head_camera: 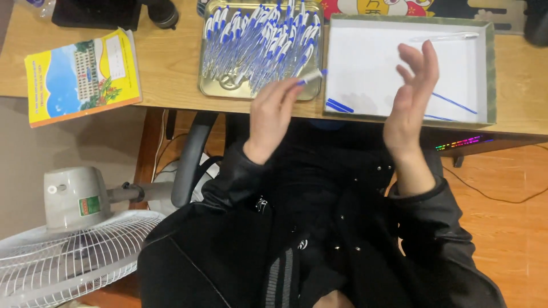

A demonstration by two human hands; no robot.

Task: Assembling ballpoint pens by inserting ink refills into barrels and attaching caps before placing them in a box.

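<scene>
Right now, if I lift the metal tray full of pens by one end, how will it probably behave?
The metal tray looks thin and stiff, so it should probably not bend. It is heaped with loose blue-and-white pens, so it may feel fairly heavy for its size. Tilted, the round pens would likely roll and slide toward the low end, perhaps over the shallow rim.

Both arms are up in front of the chest in black sleeves. Left hand [273,117] has its fingers curled in a pinch. Right hand [412,97] is open, fingers spread loose, palm facing left.
</scene>
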